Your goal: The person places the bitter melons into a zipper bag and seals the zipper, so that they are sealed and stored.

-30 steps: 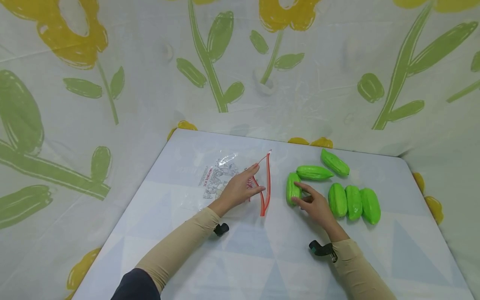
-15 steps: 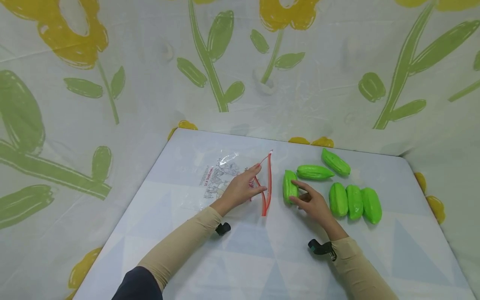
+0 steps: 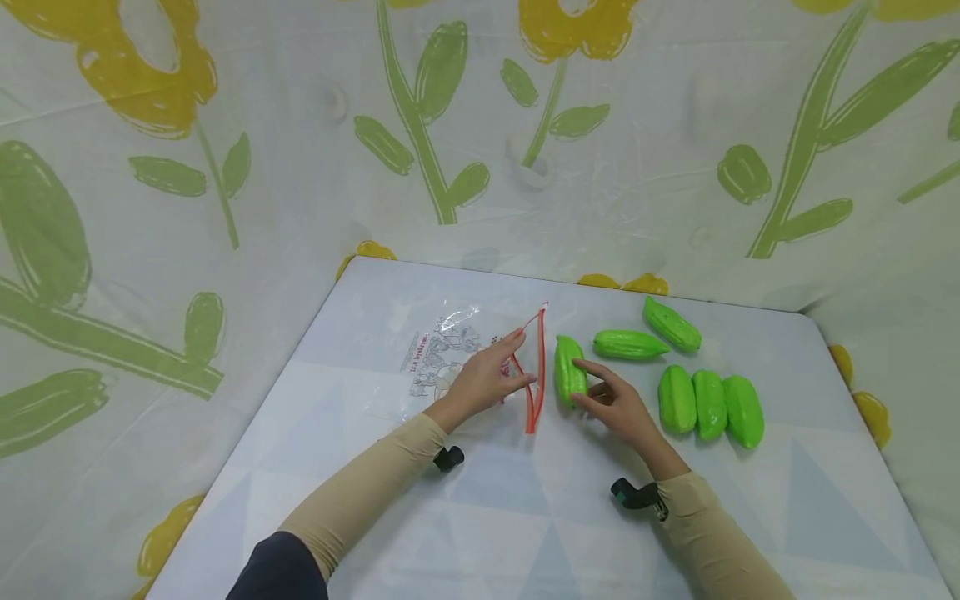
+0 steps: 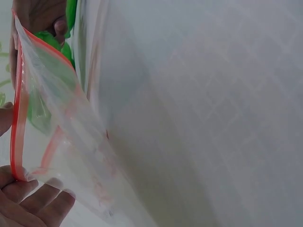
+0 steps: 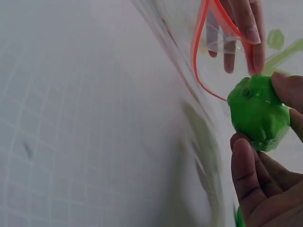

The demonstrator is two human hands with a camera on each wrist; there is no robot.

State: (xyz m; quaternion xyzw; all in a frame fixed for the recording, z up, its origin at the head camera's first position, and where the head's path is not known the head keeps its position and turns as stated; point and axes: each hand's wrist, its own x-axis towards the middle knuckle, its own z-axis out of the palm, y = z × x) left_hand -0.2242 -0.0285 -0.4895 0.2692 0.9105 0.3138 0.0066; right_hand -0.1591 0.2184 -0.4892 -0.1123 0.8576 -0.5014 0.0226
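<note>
I see bare pale tabletop (image 3: pixel 525 517) near me; five green plastic gourds (image 3: pixel 693 392) crowd the right.

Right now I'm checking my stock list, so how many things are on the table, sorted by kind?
Green toy vegetables: 6, one gripped by the right hand, five loose
Clear zip bag with red seal: 1, mouth held open by the left hand
Total: 7

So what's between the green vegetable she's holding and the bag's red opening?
Only bare table: the head view shows a narrow gap between the green vegetable and the bag's red zip edge.
</note>
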